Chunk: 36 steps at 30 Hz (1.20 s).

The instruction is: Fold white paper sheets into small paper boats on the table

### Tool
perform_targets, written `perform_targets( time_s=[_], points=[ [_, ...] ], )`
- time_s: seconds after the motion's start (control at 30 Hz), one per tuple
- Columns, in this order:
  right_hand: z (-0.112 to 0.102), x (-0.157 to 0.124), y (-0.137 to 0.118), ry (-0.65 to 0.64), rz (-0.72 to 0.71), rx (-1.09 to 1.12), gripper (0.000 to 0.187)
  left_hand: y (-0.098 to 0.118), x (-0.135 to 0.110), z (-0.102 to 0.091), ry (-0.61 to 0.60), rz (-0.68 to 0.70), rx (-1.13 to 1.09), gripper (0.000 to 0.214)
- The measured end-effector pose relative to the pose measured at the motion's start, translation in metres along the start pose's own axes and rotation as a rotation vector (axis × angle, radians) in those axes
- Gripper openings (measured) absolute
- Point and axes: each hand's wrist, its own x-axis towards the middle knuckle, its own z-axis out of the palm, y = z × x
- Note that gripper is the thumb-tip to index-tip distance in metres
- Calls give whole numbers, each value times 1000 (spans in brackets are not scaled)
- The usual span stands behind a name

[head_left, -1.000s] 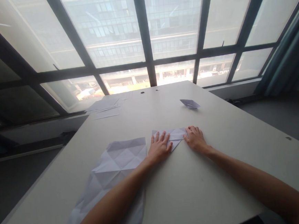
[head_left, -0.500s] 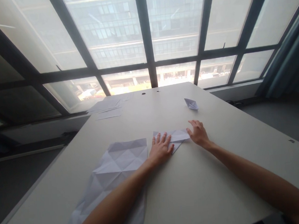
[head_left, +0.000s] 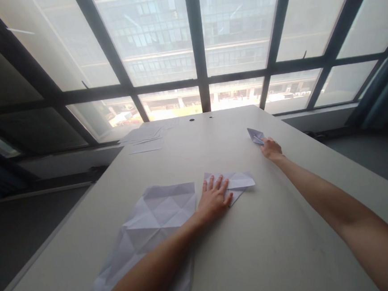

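Note:
My left hand (head_left: 215,197) lies flat with fingers spread on a folded white sheet of paper (head_left: 242,180), which has a flap along its far side and a point toward me. Farther off on the right, my right hand (head_left: 271,148) reaches a small paper boat (head_left: 255,135). Its fingertips close on the boat's near right end. Under and beside my left forearm lies a large creased sheet of paper (head_left: 157,211), partly hidden by the arm.
A stack of loose white sheets (head_left: 144,136) lies at the far left of the white table (head_left: 288,227). Small round holes pierce the tabletop near its far edge. Tall framed windows (head_left: 159,45) stand beyond it, with a dark curtain (head_left: 381,90) at right.
My right hand has left the folded paper and moved forward and right to the paper boat, gripping its end. My left hand stays on the folded paper. The view has shifted slightly.

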Motion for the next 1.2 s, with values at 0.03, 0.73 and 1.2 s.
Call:
perform_targets(
  time_s=[0.03, 0.73, 1.2],
  points=[
    [1, 1, -1, -2, 3, -3, 38, 0, 0, 0, 0, 1, -2, 61],
    [-23, -67, -12, 94, -23, -70, 27, 1, 1, 2, -5, -11, 8, 60],
    [-35, -135, -62, -307, -101, 365, 35, 6, -1, -4, 10, -23, 30, 60]
  ],
)
